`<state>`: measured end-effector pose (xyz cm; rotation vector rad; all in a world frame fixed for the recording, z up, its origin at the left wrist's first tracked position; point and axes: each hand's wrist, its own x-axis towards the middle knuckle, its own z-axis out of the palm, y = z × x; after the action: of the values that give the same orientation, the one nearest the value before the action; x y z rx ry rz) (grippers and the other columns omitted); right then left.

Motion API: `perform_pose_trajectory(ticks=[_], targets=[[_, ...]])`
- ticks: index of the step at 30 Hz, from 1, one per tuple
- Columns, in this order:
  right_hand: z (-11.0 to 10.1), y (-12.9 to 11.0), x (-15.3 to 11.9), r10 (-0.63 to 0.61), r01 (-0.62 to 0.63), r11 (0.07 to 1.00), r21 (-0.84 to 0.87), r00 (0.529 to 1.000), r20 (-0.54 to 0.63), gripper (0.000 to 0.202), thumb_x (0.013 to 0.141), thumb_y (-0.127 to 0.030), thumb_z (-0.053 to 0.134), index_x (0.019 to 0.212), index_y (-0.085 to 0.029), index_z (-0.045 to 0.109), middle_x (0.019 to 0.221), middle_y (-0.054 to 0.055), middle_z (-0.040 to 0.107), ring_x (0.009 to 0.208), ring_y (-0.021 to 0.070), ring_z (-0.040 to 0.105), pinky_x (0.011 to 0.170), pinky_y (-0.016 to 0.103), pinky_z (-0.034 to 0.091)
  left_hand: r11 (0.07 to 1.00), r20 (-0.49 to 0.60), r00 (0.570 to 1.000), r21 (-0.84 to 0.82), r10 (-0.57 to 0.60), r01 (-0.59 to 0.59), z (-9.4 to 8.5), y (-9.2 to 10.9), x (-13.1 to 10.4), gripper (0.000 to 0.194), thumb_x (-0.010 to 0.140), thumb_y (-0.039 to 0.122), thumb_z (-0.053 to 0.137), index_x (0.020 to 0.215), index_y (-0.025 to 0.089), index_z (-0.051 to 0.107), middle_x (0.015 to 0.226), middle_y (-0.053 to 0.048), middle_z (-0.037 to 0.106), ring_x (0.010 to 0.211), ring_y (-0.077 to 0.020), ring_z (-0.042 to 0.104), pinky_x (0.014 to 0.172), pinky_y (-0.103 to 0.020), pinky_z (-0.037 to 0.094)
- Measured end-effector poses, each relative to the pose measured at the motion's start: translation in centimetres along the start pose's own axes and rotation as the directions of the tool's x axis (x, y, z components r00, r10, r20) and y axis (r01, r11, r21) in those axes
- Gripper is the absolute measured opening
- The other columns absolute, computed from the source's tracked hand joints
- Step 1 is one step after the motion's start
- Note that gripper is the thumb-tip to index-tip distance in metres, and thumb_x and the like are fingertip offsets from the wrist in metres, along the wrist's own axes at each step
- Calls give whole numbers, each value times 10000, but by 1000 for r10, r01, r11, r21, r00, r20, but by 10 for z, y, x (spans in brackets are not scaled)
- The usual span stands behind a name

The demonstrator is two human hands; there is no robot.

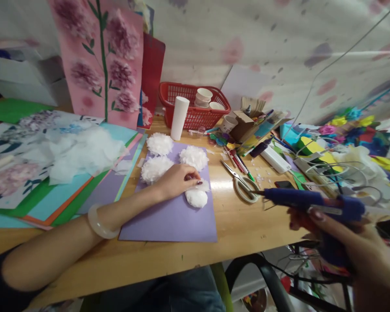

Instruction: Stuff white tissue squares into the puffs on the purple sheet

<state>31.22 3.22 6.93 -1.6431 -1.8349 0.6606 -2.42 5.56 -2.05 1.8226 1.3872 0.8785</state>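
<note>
My left hand (pixel 178 181) reaches over a purple sheet of card (pixel 169 223), thumb and fingers pinched on a small piece of white tissue paper (pixel 202 185). The piece is at the upper edge of a small white paper flower (pixel 196 197). Around the hand sit fuller white paper flowers: one at upper left (pixel 160 144), one at left (pixel 156 169), partly behind my hand, and one at upper right (pixel 194 157). At the right, above the table edge, my right hand (pixel 347 242) grips a blue hot glue gun (pixel 312 200), its nozzle pointing left.
Scissors (pixel 242 182) lie right of the card, near pens (pixel 238 161). Behind stand a white paper roll (pixel 180 118) and a red basket (pixel 195 113) with paper cups. At left, tissue sheets (pixel 84 149) lie on coloured paper. Cables (pixel 341 162) clutter the right.
</note>
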Motion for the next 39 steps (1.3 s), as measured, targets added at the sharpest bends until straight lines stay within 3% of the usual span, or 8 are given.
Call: perform_pose_trajectory(ticks=[3, 6, 10, 15, 20, 25, 39], targets=[[39, -26, -14, -50, 35, 994, 101, 988, 149, 424, 750, -649, 717, 748, -226, 737, 684, 78, 733, 605, 226, 691, 487, 282, 546, 999, 11, 1000, 43, 7, -7, -6, 5, 1, 85, 867, 198, 670, 858, 137, 728, 888, -71, 761, 776, -177, 668, 707, -292, 493], [75, -44, -16, -250, 234, 968, 95, 939, 238, 376, 881, -514, 633, 684, -200, 699, 564, 30, 641, 465, 141, 558, 398, 240, 425, 986, 23, 999, 159, 47, -50, -22, 12, 0, 94, 843, 198, 696, 901, 132, 730, 940, -89, 761, 832, -200, 681, 756, -309, 499], [98, -51, -11, -391, 375, 920, 109, 875, 287, 347, 929, -412, 570, 692, -175, 662, 575, 22, 626, 441, 110, 502, 393, 234, 378, 957, 160, 985, 268, 70, -112, -44, 18, -1, 184, 783, 200, 741, 961, 151, 740, 945, -72, 758, 819, -202, 684, 735, -292, 481], [102, -51, -10, -455, 468, 883, 31, 840, 296, 275, 926, -338, 566, 728, -171, 658, 606, 26, 641, 505, 134, 585, 468, 251, 433, 945, 261, 962, 287, 77, -153, -43, 12, 1, 208, 788, 148, 691, 986, 142, 752, 930, -79, 760, 761, -185, 678, 686, -279, 461], [111, -48, -7, -465, 499, 866, -41, 832, 303, 295, 932, -355, 560, 702, -186, 635, 558, -2, 598, 467, 123, 557, 451, 251, 401, 953, 240, 966, 261, 91, -154, -37, 3, 6, 243, 773, 33, 600, 904, 145, 770, 855, -60, 774, 725, -172, 677, 671, -279, 462], [118, -48, -5, -451, 499, 861, -95, 838, 307, 288, 928, -383, 555, 725, -198, 641, 555, -10, 609, 464, 125, 552, 451, 255, 407, 955, 237, 964, 239, 120, -177, -39, -1, 8, 255, 758, 16, 594, 869, 154, 778, 841, -55, 781, 755, -177, 698, 679, -276, 467], [111, -56, -5, -518, 577, 799, -167, 803, 296, 311, 950, -332, 539, 716, -172, 668, 579, 26, 660, 468, 138, 601, 440, 252, 416, 953, 232, 965, 242, 124, -181, -39, -1, 7, 259, 748, 23, 600, 875, 146, 788, 823, -54, 785, 713, -162, 687, 668, -266, 466]])
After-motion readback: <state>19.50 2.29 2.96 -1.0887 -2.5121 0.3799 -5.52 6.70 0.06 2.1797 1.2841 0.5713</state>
